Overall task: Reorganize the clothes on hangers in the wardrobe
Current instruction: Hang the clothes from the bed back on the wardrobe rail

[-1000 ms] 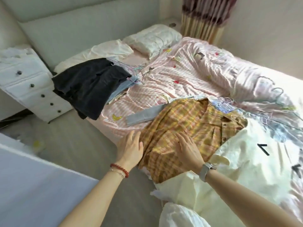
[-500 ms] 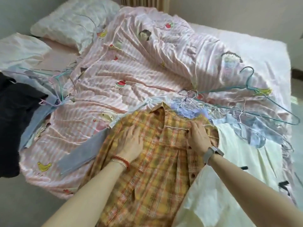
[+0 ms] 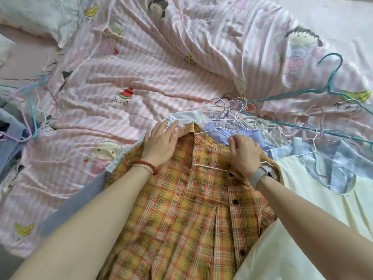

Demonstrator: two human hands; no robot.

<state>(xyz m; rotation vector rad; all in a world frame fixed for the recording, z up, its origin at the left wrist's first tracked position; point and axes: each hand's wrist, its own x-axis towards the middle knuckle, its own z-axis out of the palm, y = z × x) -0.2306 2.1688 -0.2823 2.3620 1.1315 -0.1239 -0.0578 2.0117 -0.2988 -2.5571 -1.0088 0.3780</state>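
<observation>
Plaid shirt: laid flat on the bed, collar pointing away from the person, front open; a white wire hanger is seen inside the neck opening
Left hand: laid flat on the shirt's left shoulder, beside the collar; fingers straight and slightly spread, tips reaching past the shirt edge onto a white garment; red bead bracelet worn at the wrist
Right hand: set on the shirt's right shoulder; fingers curled down onto the cloth and the hanger wire at the collar; whether the wire itself is pinched cannot be told; grey watch worn at the wrist
Beyond the right fingertips: a tangle of white wire hangers over lilac-blue cloth
Right of the right hand: pale yellow garment with a light blue collar, on its own wire hanger
Far beyond the right fingers: teal hanger lying on the striped pink quilt
Far left of the left fingers: teal and lilac hangers at the quilt edge
Top left: white pillow
</observation>
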